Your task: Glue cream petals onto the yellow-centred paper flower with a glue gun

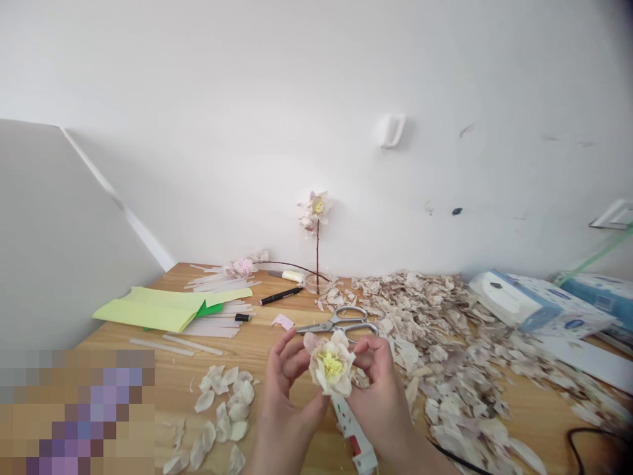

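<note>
A cream-white flower point(332, 367) with a yellow centre is held up between my two hands, facing me. My left hand point(291, 402) grips it from the left, thumb low at the petals and fingers curled behind. From the right, my right hand point(378, 389) closes on the flower's edge with bent fingers. The stem, if any, is hidden. Below the hands lies a slim white device point(357, 443) with a red part, partly covered. Grey-handled scissors point(341, 323) rest just beyond the flower. Loose pale petals point(225, 402) lie to the left of my left hand.
A large heap of dried petals point(420, 303) spreads over the right side. At the back stands a flower stem point(317, 251) in a small clear holder. Yellow-green paper point(163, 309), white sticks point(215, 326), a black marker point(281, 296) and tissue packs point(544, 303) also lie around.
</note>
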The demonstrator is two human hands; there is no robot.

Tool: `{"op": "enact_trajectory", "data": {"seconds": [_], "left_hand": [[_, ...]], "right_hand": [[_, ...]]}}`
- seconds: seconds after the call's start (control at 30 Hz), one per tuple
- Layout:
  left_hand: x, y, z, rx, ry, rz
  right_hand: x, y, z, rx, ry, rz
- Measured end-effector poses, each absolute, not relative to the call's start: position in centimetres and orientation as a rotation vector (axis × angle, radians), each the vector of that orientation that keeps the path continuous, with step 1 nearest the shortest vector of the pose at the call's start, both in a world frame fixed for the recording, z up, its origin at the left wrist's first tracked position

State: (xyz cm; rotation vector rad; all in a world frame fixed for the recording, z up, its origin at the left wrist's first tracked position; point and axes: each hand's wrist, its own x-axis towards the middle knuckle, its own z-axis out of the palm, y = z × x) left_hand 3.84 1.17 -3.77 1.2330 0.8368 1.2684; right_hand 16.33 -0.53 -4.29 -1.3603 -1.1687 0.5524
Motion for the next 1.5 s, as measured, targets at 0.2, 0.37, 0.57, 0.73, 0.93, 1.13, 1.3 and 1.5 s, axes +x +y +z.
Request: {"op": "enact_trajectory", "data": {"seconds": [0.2,0.37,0.57,0.73,0.93,1.13,1.3,1.5], "left_hand": [[3.98,0.93,-3.62,1.124,0.944,1.348],[3.78,1.02,-3.52,1.125,0.951,1.323],[3.78,1.05,-3.50,1.076,0.939,1.312],[3.80,1.05,-3.64,1.076,0.927,1.338],[3.73,1.07,-3.84,1.059,0.909,1.291],[3.74,0.97,-3.65,1.054,0.935,1.287],[3.73,0.94,-3.63,1.116,0.990,1.357],[3.89,0.89,-3.85,1.082,0.983,1.338]], "right_hand": [[16.58,-0.82,-4.03,-1.342,-1.262,0.619],[16.62,-1.23,-3.56,-1.337,-1.323,0.582],[16.58,-1.11,-3.72,-1.365,-1.338,0.546],[16.58,-0.99,-4.00,-1.337,-1.337,0.530],[16.65,-1.10,-4.18,-1.353,-1.324,0.536],[16.81,-1.06,-4.14,-1.394,-1.345,0.440],[16.90,-0.86,-4.31,-1.372,-1.380,0.333],[16.98,-0.88,-4.18,-1.425,-1.359,0.334]]}}
